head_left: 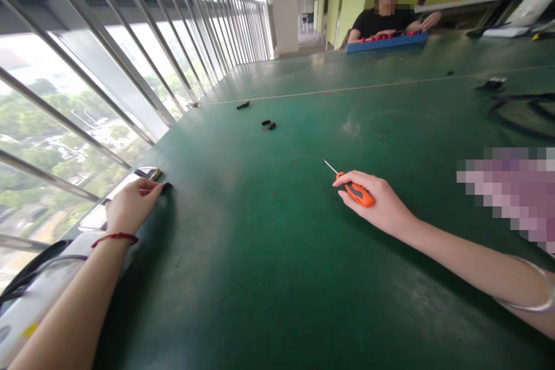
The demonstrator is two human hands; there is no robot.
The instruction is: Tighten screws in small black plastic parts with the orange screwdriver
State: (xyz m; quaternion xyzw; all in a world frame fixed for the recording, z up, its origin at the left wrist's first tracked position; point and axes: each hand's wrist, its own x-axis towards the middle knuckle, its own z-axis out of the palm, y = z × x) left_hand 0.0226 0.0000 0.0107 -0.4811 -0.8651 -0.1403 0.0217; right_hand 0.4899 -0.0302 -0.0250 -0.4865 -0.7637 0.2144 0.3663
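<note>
My right hand (377,196) is closed around the orange and grey handle of a screwdriver (359,194), whose thin metal shaft points away to the upper left over the green table. At the table's left edge, my left hand (133,202) pinches a small black piece (166,187) between thumb and fingertips; its exact kind is too small to make out. Just behind that hand lies a phone-like flat object (148,173), partly covered by the fingers. Farther off, two small black pieces (269,125) lie close together, and another black piece (243,105) rests beyond them.
A metal railing (173,0) runs along the left side. A white box (39,300) with black cables sits by my left forearm. Black cable (520,110) lies at the right. Across the green table (269,254), a person sits behind a blue tray (387,43) with red items.
</note>
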